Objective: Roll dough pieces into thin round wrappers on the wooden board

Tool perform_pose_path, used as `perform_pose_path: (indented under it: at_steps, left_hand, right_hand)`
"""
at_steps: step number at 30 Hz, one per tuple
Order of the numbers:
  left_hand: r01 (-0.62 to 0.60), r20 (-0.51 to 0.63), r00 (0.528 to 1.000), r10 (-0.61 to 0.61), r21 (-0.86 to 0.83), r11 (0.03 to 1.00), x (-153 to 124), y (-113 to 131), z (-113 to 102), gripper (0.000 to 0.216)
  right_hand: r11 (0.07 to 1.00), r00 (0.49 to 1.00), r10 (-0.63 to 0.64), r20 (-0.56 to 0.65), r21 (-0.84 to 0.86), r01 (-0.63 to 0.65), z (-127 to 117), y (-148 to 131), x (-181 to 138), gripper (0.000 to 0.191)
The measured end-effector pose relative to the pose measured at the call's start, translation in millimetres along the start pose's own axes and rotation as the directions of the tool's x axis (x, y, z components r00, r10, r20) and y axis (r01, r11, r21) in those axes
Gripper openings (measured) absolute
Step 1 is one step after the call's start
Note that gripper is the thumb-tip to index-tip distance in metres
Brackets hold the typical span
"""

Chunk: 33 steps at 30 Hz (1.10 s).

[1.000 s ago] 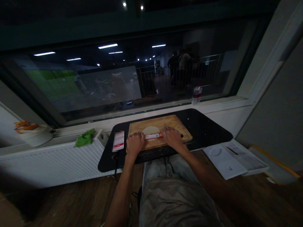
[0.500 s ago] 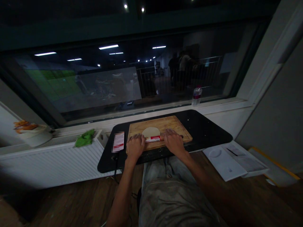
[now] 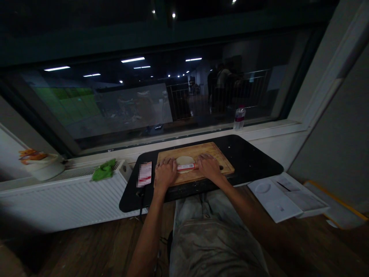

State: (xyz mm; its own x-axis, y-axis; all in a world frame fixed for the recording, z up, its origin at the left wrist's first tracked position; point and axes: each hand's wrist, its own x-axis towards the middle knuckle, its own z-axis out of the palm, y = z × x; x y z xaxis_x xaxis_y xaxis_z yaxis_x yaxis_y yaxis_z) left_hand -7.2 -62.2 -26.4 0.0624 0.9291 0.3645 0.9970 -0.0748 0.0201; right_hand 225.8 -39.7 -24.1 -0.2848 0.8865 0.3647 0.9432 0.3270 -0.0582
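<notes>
A rolling pin [image 3: 186, 167] with a red-and-white label lies across a round, flat piece of dough [image 3: 185, 159]. The dough rests on a wooden cutting board [image 3: 209, 149], and a thin edge of it shows on the near side of the pin. My left hand [image 3: 166, 171] is closed over the pin's left end. Over the right end, my right hand [image 3: 208, 166] is closed too, fingers curled on top. Both ends of the pin are mostly covered by my hands.
The board sits on a black table [image 3: 253, 157]. A pink-and-white packet [image 3: 145, 174] lies at its left. On the sill stands a plastic bottle [image 3: 239, 118]. A green cloth [image 3: 104, 170] and a white pot [image 3: 44, 167] are on the radiator; an open white box [image 3: 284, 198] is at lower right.
The rolling pin has moved slightly away from me over the dough, both hands travelling with it. Its label has turned, and dough now shows on its near side.
</notes>
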Motion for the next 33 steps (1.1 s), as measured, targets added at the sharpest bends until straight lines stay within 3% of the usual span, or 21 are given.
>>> perform_pose_path:
  at_steps: [8, 17, 25, 33]
  left_hand:
    - [-0.012, 0.101, 0.995, 0.008, 0.045, 0.999, 18, -1, -6, 0.048]
    - [-0.085, 0.085, 0.993, 0.08, 0.063, 0.994, -4, 2, -12, 0.034]
    - [-0.031, -0.035, 0.999, 0.031, 0.001, 1.0, -21, 6, -5, 0.044]
    - [-0.054, -0.161, 0.986, 0.04, -0.083, 0.995, -32, 6, 5, 0.043]
  right_hand:
    - [1.0, 0.996, 0.024, 0.082, -0.02, -0.023, 2, 4, 26, 0.049]
    - [0.999, 0.999, 0.039, 0.03, 0.018, -0.04, 2, 0, 4, 0.043]
    - [0.998, 0.999, 0.037, -0.022, 0.044, -0.036, -1, -4, -17, 0.043]
    - [0.994, 0.993, 0.045, -0.108, 0.101, -0.034, 2, -5, -31, 0.042]
